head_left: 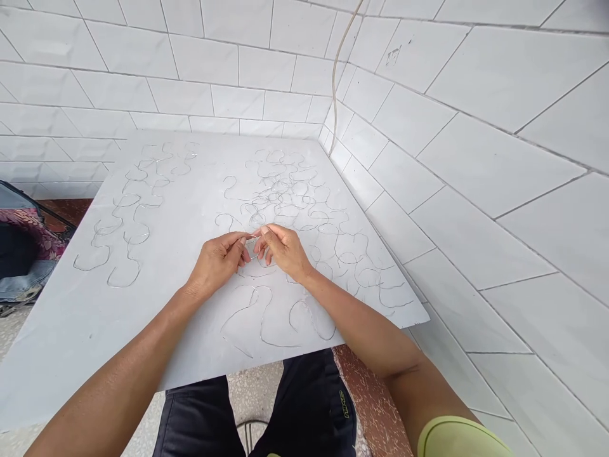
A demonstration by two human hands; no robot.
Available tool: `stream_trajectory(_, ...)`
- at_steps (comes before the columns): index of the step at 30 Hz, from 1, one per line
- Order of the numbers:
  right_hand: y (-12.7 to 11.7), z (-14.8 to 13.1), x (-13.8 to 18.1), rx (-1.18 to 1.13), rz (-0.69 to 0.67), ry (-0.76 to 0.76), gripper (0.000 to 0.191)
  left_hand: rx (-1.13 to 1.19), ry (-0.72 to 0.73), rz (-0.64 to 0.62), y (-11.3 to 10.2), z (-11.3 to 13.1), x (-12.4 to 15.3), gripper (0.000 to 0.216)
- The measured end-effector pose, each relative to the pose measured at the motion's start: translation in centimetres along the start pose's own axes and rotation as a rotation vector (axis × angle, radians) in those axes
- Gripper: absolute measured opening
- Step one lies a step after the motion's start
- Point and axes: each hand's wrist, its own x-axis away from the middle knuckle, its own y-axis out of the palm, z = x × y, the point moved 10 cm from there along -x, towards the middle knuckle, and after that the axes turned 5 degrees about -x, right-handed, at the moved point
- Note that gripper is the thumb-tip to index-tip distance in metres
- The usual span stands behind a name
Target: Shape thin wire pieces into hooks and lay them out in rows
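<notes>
My left hand (pixel 219 259) and my right hand (pixel 283 248) meet over the middle of a white board (pixel 61 317). Both pinch one thin bent wire piece (pixel 253 241) between thumb and fingertips, just above the board. A loose heap of similar curled wire pieces (pixel 285 190) lies right behind my hands and spreads to the right. On the left side of the board, bent wire shapes (pixel 124 219) lie spaced out in rows. Two or three larger S-shaped wires (pixel 259 317) lie in front of my wrists near the board's front edge.
A white tiled wall (pixel 476 158) runs close along the board's right edge and behind it. A thin cable (pixel 337 76) hangs down in the corner. A bag and cloth (pixel 23 247) sit on the floor at left. My dark-trousered legs (pixel 304 406) are under the board's front edge.
</notes>
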Motion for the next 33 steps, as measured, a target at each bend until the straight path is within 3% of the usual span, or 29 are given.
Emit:
stream_trajectory(3, -1.1, -1.5, -0.3, 0.051, 0.016, -0.11, 0.032, 0.183, -0.041, -0.11, 0.5, 0.1, 0.0, 0.033)
stream_trajectory(7, -0.6, -4.7, 0.1, 0.262, -0.039, -0.392, 0.041, 0.456, -0.027, -0.42, 2.8, 1.2, 0.6, 0.028)
stream_trajectory(9, 0.1, -5.3, 0.4, 0.328, -0.088, -0.486, 0.034, 0.574, -0.017, -0.532, 3.7, 1.8, 1.1, 0.026)
stream_trajectory(13, 0.4, -4.7, 0.6, 0.318, -0.13, -0.556, 0.03, 0.73, -0.054, -0.604, 4.5, 2.2, 1.5, 0.025)
stream_trajectory(17, 0.4, -3.3, 0.7, 0.388, -0.19, -0.54, 0.038, 0.723, -0.12, -0.556, 4.2, 1.3, 1.0, 0.035)
stream_trajectory(23, -0.1, -3.2, 0.7, 0.692, -0.194, -0.501, 0.037, 0.612, -0.105, -0.306, 1.4, 0.0, -0.4, 0.044)
stream_trajectory(27, 0.1, -3.2, 0.9, 0.803, -0.239, -0.479, 0.038, 0.35, -0.031, -0.21, -0.1, 0.6, -0.3, 0.037)
stream_trajectory(33, 0.4, -3.2, 1.2, 0.87, -0.275, -0.506, 0.039, -0.016, 0.051, -0.202, -0.5, 0.9, 0.2, 0.023)
